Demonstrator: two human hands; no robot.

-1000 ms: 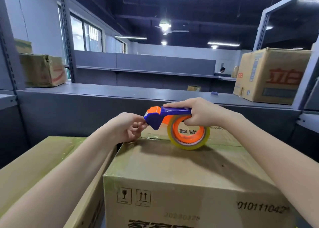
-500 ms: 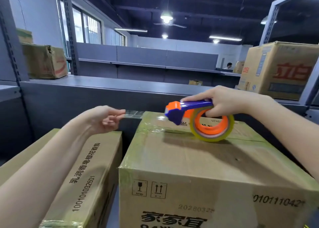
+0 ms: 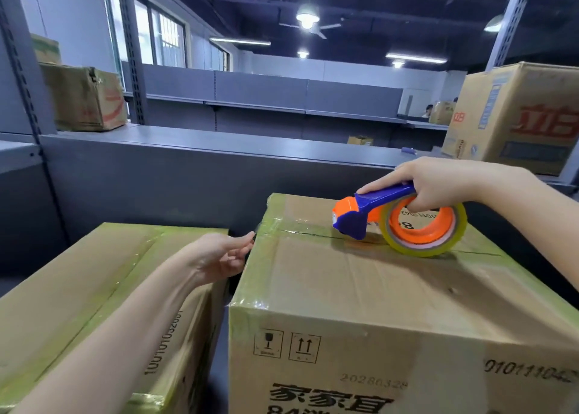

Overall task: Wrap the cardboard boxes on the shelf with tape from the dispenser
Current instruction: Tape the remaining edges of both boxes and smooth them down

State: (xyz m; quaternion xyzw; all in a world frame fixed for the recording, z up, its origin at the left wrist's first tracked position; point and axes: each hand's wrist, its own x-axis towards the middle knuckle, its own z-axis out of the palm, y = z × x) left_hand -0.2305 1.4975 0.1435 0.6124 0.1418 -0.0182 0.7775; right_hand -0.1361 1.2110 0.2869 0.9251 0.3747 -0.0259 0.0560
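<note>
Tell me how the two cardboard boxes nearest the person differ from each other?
The right box stands taller than the left box. The tape dispenser, gripped by the right hand, rests on the right box, not the left box. The right box's front shows handling symbols and bold black characters; the left box's side shows a printed number. Both are brown cardboard with glossy yellowish tape along their edges.

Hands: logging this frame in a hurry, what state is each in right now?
Left hand: open, fingers straight against the taped cardboard box side.
Right hand: closed around the tape dispenser handle.
</note>
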